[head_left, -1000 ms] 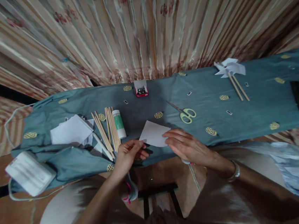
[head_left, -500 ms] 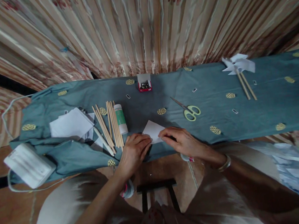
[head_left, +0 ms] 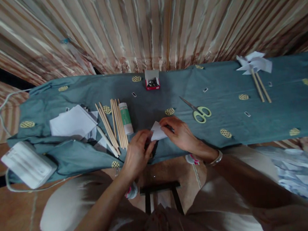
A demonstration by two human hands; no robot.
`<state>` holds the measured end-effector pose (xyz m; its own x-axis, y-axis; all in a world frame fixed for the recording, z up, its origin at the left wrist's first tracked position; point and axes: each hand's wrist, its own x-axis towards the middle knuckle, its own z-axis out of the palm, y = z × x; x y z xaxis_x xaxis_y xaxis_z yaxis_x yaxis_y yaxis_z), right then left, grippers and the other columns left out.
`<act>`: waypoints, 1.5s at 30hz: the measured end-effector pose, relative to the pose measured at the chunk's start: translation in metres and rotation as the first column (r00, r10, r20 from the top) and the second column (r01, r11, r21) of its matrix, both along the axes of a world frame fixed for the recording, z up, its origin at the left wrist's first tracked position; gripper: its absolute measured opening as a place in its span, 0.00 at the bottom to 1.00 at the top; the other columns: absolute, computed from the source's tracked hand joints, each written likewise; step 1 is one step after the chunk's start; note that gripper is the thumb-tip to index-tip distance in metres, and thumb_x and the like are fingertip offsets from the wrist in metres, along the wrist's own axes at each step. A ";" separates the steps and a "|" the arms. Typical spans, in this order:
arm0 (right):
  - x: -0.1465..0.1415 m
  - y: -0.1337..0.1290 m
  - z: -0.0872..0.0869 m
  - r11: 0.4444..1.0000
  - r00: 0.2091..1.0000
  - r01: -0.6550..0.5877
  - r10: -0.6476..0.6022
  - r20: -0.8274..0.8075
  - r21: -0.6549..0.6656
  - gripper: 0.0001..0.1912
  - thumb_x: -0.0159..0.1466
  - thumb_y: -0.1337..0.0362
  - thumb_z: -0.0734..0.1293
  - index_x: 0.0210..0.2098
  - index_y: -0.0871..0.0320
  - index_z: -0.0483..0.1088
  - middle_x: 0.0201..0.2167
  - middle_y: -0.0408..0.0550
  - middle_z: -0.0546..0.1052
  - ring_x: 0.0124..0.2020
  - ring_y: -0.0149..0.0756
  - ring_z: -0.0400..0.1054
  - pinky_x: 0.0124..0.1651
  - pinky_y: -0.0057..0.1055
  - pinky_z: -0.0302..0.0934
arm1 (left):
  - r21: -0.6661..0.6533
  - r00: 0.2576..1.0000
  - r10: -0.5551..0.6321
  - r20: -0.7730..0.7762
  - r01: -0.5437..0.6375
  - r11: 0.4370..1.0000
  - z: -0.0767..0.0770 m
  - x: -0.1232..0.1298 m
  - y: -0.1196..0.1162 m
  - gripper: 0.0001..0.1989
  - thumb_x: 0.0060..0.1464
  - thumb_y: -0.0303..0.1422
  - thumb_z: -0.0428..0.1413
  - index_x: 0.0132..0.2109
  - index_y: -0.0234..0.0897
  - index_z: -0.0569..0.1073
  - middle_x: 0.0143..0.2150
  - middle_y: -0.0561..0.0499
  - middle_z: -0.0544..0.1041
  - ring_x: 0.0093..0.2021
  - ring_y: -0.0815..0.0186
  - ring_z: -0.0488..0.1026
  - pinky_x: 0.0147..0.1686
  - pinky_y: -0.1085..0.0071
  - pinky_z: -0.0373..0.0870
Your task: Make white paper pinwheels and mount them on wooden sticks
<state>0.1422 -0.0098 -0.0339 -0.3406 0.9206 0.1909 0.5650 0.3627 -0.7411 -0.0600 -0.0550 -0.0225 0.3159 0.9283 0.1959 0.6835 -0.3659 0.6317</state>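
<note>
A small white sheet of paper (head_left: 158, 132) is held between both hands near the front edge of the cloth-covered table. My left hand (head_left: 138, 149) pinches its left corner between thumb and fingers. On the other side my right hand (head_left: 180, 134) grips the upper right part, its fingertips covering that edge. A glue stick (head_left: 126, 118) with a green label lies left of the paper, beside several wooden sticks (head_left: 119, 126). Scissors (head_left: 198, 112) with pale green handles rest to the right, blades pointing away to the left.
An open red box (head_left: 153, 84) of small metal pieces stands at the back. Two paper pinwheels (head_left: 255, 62) on sticks lie at the right. White paper sheets (head_left: 71, 123), a white pen-like tool (head_left: 107, 141) and a white device (head_left: 29, 167) with a cable are at the left.
Both hands have shifted slightly away from me with the paper. My right hand has moved onto its upper right edge, and less of the sheet shows. The view has tilted a little.
</note>
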 end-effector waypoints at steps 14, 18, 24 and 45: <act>-0.012 0.001 -0.012 0.989 0.993 0.120 -0.119 -0.019 0.082 0.07 0.65 0.69 0.62 0.35 0.54 0.71 0.41 0.51 0.79 0.46 0.42 0.71 0.55 0.42 0.65 | 0.155 0.889 -0.192 -0.416 0.278 0.948 -0.030 0.021 -0.037 0.30 0.66 0.27 0.44 0.72 0.26 0.48 0.72 0.32 0.56 0.75 0.51 0.43 0.69 0.46 0.52; -0.013 0.003 -0.011 0.986 0.991 0.133 -0.133 -0.003 0.101 0.07 0.65 0.70 0.61 0.34 0.54 0.70 0.40 0.51 0.78 0.45 0.42 0.71 0.54 0.41 0.65 | 0.139 0.883 -0.195 -0.428 0.278 0.950 -0.027 0.021 -0.035 0.32 0.65 0.29 0.48 0.71 0.22 0.50 0.72 0.30 0.55 0.75 0.49 0.40 0.69 0.46 0.52; -0.014 0.005 -0.011 0.988 0.990 0.136 -0.138 0.027 0.069 0.08 0.65 0.69 0.61 0.34 0.54 0.71 0.40 0.52 0.78 0.46 0.44 0.71 0.55 0.44 0.64 | 0.093 0.888 -0.203 -0.414 0.263 0.960 -0.025 0.019 -0.033 0.35 0.65 0.33 0.48 0.73 0.26 0.46 0.73 0.31 0.53 0.75 0.48 0.41 0.69 0.44 0.52; -0.009 -0.002 -0.009 0.981 0.989 0.137 -0.143 0.035 0.134 0.07 0.65 0.68 0.62 0.40 0.55 0.71 0.47 0.54 0.78 0.51 0.44 0.71 0.58 0.43 0.65 | 0.130 0.877 -0.196 -0.438 0.278 0.952 -0.024 0.019 -0.031 0.34 0.63 0.33 0.53 0.70 0.21 0.52 0.71 0.28 0.58 0.74 0.44 0.48 0.68 0.46 0.55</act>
